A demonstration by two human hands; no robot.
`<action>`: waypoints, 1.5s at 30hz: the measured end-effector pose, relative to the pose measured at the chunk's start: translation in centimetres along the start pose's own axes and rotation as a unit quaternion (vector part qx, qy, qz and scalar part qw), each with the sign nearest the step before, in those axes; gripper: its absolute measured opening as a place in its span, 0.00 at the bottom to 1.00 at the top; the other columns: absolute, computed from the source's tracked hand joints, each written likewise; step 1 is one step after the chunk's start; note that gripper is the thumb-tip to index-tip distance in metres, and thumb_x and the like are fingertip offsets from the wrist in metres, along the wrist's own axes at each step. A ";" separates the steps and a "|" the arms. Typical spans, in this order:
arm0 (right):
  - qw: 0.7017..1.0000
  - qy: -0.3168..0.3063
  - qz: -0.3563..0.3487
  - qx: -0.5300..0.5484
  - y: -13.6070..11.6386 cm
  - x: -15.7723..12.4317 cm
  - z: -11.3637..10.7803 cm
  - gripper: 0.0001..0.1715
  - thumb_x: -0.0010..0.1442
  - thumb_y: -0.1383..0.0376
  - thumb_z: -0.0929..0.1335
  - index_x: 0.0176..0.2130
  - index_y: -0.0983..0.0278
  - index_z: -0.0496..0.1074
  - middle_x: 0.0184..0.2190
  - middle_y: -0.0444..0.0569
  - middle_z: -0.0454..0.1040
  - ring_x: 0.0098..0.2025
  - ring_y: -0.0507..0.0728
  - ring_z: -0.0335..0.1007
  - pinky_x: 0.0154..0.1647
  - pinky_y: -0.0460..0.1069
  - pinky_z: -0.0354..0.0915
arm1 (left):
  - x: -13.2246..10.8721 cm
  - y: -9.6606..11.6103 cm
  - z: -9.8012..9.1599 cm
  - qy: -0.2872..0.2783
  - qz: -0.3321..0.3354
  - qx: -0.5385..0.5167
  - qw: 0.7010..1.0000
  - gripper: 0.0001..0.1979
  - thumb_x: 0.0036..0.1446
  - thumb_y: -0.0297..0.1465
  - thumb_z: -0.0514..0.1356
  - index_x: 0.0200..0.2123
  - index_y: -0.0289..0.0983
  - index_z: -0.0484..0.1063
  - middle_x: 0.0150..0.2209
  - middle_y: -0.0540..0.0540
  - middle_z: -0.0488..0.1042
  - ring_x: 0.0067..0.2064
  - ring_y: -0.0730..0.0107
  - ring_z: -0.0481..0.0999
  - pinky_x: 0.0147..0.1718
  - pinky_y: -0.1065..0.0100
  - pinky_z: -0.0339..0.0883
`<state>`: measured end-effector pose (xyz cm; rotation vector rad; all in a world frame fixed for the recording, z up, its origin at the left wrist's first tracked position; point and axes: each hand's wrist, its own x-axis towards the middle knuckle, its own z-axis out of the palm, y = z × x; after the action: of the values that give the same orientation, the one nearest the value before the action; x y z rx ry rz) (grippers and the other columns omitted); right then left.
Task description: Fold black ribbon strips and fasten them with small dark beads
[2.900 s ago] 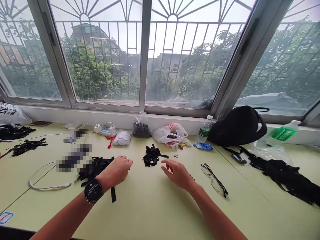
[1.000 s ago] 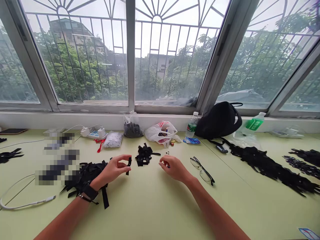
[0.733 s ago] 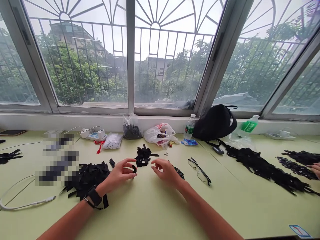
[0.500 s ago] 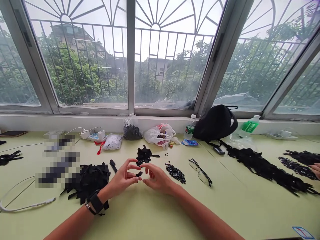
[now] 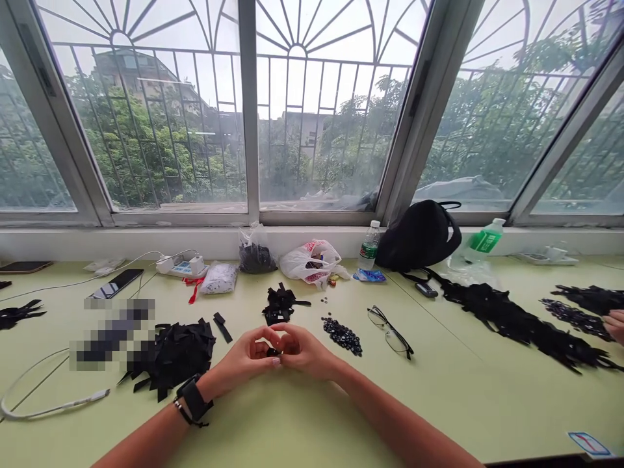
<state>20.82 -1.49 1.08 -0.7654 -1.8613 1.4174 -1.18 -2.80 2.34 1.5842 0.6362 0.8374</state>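
Observation:
My left hand (image 5: 246, 354), with a dark watch on its wrist, pinches a small black fabric strip (image 5: 273, 352) between thumb and fingers. My right hand (image 5: 309, 352) is closed against it, its fingertips meeting the left ones around the strip. What the right fingertips hold is hidden. Left of my hands lies a large heap of black fabric strips (image 5: 182, 354), with a single strip (image 5: 223, 327) beside it. Beyond my hands is a smaller pile of black pieces (image 5: 280, 304). Small dark snap-like discs (image 5: 342, 336) lie to the right.
Eyeglasses (image 5: 391, 333) rest right of the discs. Along the window stand bagged items (image 5: 312, 263), a water bottle (image 5: 369, 247) and a black bag (image 5: 416, 237). A long row of black strips (image 5: 517, 318) runs rightward towards another person's hand (image 5: 615, 325). A white cable (image 5: 58, 408) curls at left.
My hands have drawn together; the right fingertips now meet the left ones around the strip, where a small gap showed before. The fingers of both hands have curled in.

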 end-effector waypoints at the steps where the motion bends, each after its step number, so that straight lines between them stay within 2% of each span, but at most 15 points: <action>1: 1.000 0.011 0.002 -0.003 -0.1 0.0 0.0 0.32 0.58 0.60 0.76 0.60 0.60 0.71 0.33 0.42 0.76 0.30 0.51 0.68 0.31 0.45 0.62 | 0.0 -0.2 -0.1 0.007 -0.005 0.009 1.000 0.18 0.59 0.41 0.72 0.44 0.36 0.74 0.40 0.45 0.77 0.37 0.69 0.74 0.34 0.70 0.64; 3: 0.999 0.036 0.010 -0.021 -0.2 -0.1 -0.2 0.29 0.59 0.59 0.75 0.58 0.61 0.73 0.31 0.43 0.76 0.29 0.51 0.69 0.32 0.46 0.64 | 0.1 -0.6 -0.3 0.023 -0.014 0.035 0.999 0.17 0.60 0.42 0.71 0.44 0.36 0.76 0.36 0.47 0.77 0.34 0.70 0.73 0.32 0.71 0.62; 5: 0.996 0.063 0.017 -0.059 -0.2 -0.2 -0.9 0.24 0.61 0.57 0.74 0.54 0.62 0.75 0.30 0.44 0.78 0.29 0.52 0.71 0.32 0.47 0.66 | 0.2 -0.9 -0.7 0.036 -0.016 0.064 0.997 0.16 0.60 0.41 0.71 0.42 0.35 0.78 0.36 0.46 0.77 0.36 0.68 0.74 0.34 0.70 0.64; 8: 0.985 0.095 0.009 -0.146 -0.2 -0.3 -3.1 0.15 0.63 0.56 0.71 0.46 0.63 0.78 0.29 0.46 0.78 0.29 0.54 0.72 0.31 0.47 0.65 | 0.3 -1.1 -1.2 0.036 -0.032 0.095 0.994 0.15 0.60 0.41 0.70 0.39 0.34 0.80 0.36 0.45 0.78 0.37 0.67 0.74 0.36 0.69 0.65; 10: 0.953 0.164 -0.010 -0.255 -0.3 -0.6 -5.3 0.12 0.65 0.58 0.69 0.41 0.62 0.79 0.28 0.46 0.77 0.29 0.54 0.70 0.32 0.48 0.64 | 0.3 -1.1 -1.4 0.029 -0.046 0.105 0.993 0.16 0.62 0.43 0.68 0.39 0.34 0.80 0.33 0.46 0.77 0.34 0.69 0.73 0.33 0.70 0.64; 12: 0.894 0.245 -0.006 -0.375 -0.5 -1.1 -8.1 0.10 0.64 0.61 0.68 0.38 0.61 0.79 0.29 0.46 0.79 0.30 0.55 0.70 0.35 0.49 0.63 | 0.3 -1.0 -1.6 0.024 -0.052 0.106 0.993 0.18 0.63 0.45 0.67 0.39 0.34 0.80 0.32 0.47 0.76 0.32 0.70 0.72 0.32 0.71 0.64; 14: 0.846 0.299 0.029 -0.440 -0.5 -1.8 -10.8 0.10 0.63 0.62 0.67 0.37 0.61 0.79 0.31 0.47 0.80 0.31 0.56 0.71 0.35 0.49 0.62 | 0.3 -0.9 -1.8 0.025 -0.055 0.103 0.993 0.19 0.63 0.46 0.66 0.38 0.34 0.80 0.32 0.47 0.76 0.33 0.70 0.72 0.32 0.71 0.65; 16: 0.828 0.311 0.081 -0.460 -0.2 -2.5 -12.9 0.09 0.62 0.63 0.68 0.36 0.62 0.79 0.31 0.48 0.80 0.31 0.56 0.72 0.33 0.48 0.61 | 0.3 -0.9 -1.9 0.031 -0.060 0.101 0.993 0.19 0.63 0.47 0.65 0.39 0.35 0.80 0.32 0.47 0.76 0.33 0.70 0.73 0.31 0.71 0.64; 19: 0.840 0.254 0.137 -0.459 0.6 -3.2 -14.5 0.09 0.61 0.63 0.68 0.34 0.62 0.79 0.32 0.49 0.82 0.32 0.56 0.74 0.33 0.47 0.60 | 0.3 -1.0 -2.1 0.040 -0.070 0.095 0.992 0.19 0.63 0.47 0.65 0.41 0.35 0.79 0.31 0.48 0.76 0.32 0.70 0.73 0.29 0.72 0.63; 22: 0.846 0.223 0.150 -0.460 1.4 -3.3 -14.7 0.09 0.62 0.63 0.69 0.35 0.62 0.80 0.34 0.48 0.82 0.32 0.55 0.74 0.33 0.47 0.60 | 0.4 -1.1 -2.2 0.049 -0.074 0.088 0.992 0.19 0.63 0.46 0.65 0.43 0.36 0.79 0.31 0.48 0.75 0.32 0.69 0.73 0.29 0.72 0.64; 32: 0.854 0.240 0.153 -0.435 2.7 -2.7 -15.0 0.05 0.59 0.67 0.71 0.35 0.62 0.80 0.35 0.48 0.81 0.34 0.55 0.75 0.37 0.47 0.64 | 0.4 -0.7 -2.0 0.064 -0.072 0.103 0.990 0.20 0.60 0.47 0.67 0.41 0.36 0.80 0.33 0.46 0.79 0.31 0.70 0.73 0.29 0.72 0.65; 39: 0.852 0.247 0.164 -0.432 3.1 -2.9 -15.1 0.04 0.60 0.67 0.71 0.37 0.63 0.79 0.35 0.50 0.82 0.34 0.56 0.76 0.35 0.47 0.64 | 0.5 -0.7 -2.3 0.099 -0.038 0.110 0.988 0.18 0.56 0.45 0.71 0.37 0.35 0.82 0.34 0.42 0.82 0.35 0.65 0.77 0.34 0.69 0.69; 45: 0.851 0.250 0.165 -0.432 3.4 -3.0 -14.9 0.04 0.61 0.68 0.70 0.37 0.64 0.78 0.34 0.50 0.82 0.34 0.56 0.76 0.35 0.47 0.64 | 0.7 -0.8 -2.5 0.111 -0.050 0.092 0.988 0.20 0.57 0.47 0.70 0.40 0.34 0.83 0.37 0.40 0.84 0.37 0.64 0.79 0.32 0.70 0.68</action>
<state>34.70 5.59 0.16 -1.7656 -1.9338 0.3704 -2.73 -0.67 1.88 1.6206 0.9690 0.9071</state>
